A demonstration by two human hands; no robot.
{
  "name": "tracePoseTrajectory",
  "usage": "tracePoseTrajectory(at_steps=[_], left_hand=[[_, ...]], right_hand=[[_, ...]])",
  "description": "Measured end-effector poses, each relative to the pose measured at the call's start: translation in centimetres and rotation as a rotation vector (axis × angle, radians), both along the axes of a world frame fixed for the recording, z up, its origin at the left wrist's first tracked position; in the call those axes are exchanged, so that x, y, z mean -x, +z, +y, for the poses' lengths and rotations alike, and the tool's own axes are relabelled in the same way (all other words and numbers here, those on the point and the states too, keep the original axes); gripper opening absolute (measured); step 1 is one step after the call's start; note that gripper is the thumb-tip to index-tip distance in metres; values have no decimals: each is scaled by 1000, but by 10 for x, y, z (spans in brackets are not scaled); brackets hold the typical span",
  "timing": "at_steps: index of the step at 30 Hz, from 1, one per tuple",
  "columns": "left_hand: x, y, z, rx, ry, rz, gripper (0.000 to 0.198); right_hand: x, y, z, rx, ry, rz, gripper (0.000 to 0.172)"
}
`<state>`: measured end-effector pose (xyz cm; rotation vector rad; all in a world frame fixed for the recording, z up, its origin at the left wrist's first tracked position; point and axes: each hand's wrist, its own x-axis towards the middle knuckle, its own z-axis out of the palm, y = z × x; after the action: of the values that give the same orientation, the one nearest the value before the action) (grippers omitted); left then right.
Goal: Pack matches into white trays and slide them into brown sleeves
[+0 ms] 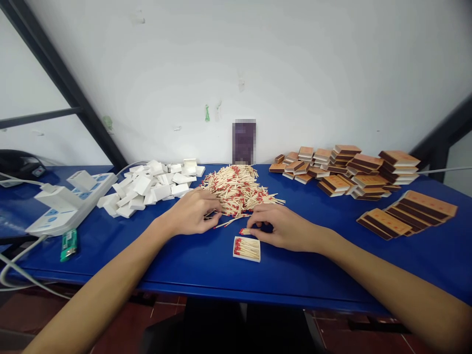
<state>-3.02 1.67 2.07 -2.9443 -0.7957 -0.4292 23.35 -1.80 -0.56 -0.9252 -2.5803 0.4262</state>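
Observation:
A heap of red-tipped matches (pixel 238 189) lies at the middle of the blue table (pixel 206 265). My left hand (pixel 193 212) rests at the heap's near left edge, fingers curled on a few matches. My right hand (pixel 282 227) is just right of it, its fingertips pinched on a small bunch of matches (pixel 244 231). Right below that bunch sits a white inner tray (pixel 247 248), partly filled with matches laid side by side.
A pile of empty white trays (pixel 151 187) lies at the back left. Orange and brown matchbox sleeves (pixel 346 169) are stacked at the back right, with more sleeves (pixel 407 211) fanned out nearer. A white power strip (pixel 68 204) and a green lighter (pixel 69 244) are at the left.

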Motion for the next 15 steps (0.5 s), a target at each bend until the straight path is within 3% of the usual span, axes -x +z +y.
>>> tracePoseTrajectory(at_steps=[8, 15], left_hand=[[-3, -4, -2, 9, -30, -5, 18], [-17, -2, -21, 105, -152, -55, 22]], right_hand=[[2, 3, -5, 21, 7, 13, 16], [1, 4, -4, 22, 1, -4, 14]])
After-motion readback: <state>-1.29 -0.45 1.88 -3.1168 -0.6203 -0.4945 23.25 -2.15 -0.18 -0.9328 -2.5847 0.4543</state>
